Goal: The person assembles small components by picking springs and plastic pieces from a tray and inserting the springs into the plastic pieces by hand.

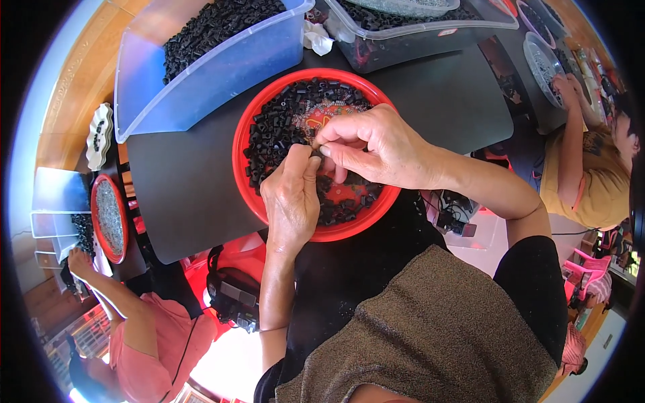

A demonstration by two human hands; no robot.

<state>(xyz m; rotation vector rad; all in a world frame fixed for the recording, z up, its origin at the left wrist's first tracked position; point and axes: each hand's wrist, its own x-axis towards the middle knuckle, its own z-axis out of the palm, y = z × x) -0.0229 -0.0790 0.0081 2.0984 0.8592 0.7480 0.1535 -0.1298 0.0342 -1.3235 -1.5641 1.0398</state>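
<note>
My left hand [292, 191] and my right hand [386, 151] meet over a round red basin [240, 158]. Both have thumb and forefinger pinched, with the fingertips almost touching. Whatever sits between them is too small and too covered to make out. Many small black tube-like pieces [269, 131] lie in the basin, heaped mostly along its left and far sides. Tiny clear pieces [332, 107] are scattered on the patterned red bottom, near its far side. My right hand hides part of the basin's right side.
Beyond the basin stand a bluish translucent bin [232, 84] of black pieces and a clear bin [416, 50]. Crumpled white paper [318, 38] lies between them. The dark table [181, 195] extends both ways. Co-workers sit left [151, 342] and right [588, 174].
</note>
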